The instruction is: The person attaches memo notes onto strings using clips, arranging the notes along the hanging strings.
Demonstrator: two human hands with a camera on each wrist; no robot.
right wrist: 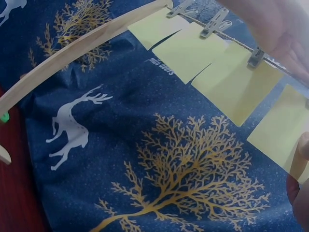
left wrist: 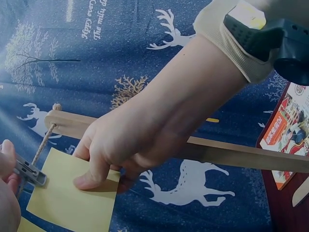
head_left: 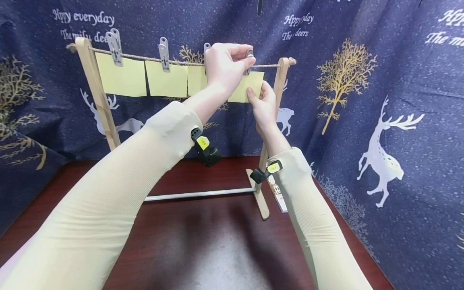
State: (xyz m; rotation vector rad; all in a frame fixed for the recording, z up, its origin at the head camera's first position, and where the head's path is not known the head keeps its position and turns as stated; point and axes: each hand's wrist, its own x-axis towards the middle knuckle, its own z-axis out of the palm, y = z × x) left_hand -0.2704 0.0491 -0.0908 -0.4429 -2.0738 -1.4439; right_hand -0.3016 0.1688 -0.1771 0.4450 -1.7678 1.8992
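Observation:
A twine line (head_left: 137, 57) runs between two wooden posts, with yellow paper squares hanging from it by metal clips. At the right end, my left hand (head_left: 227, 66) pinches a metal clip (head_left: 249, 54) set over the top edge of the last yellow paper (head_left: 240, 93). My right hand (head_left: 265, 105) holds that paper by its right side, thumb in front and fingers behind. The left wrist view shows the clip (left wrist: 35, 175) biting the paper's edge near the twine. Another clip (head_left: 207, 47) is partly hidden behind my left hand, as is the third paper (head_left: 196, 79).
Further left hang a first paper (head_left: 121, 76) and a second paper (head_left: 167, 80), each under its own clip. The right post (head_left: 280, 82) stands close behind my right hand. A white bar (head_left: 199, 194) joins the stand low down. A printed booklet (head_left: 279, 197) lies beside the right foot.

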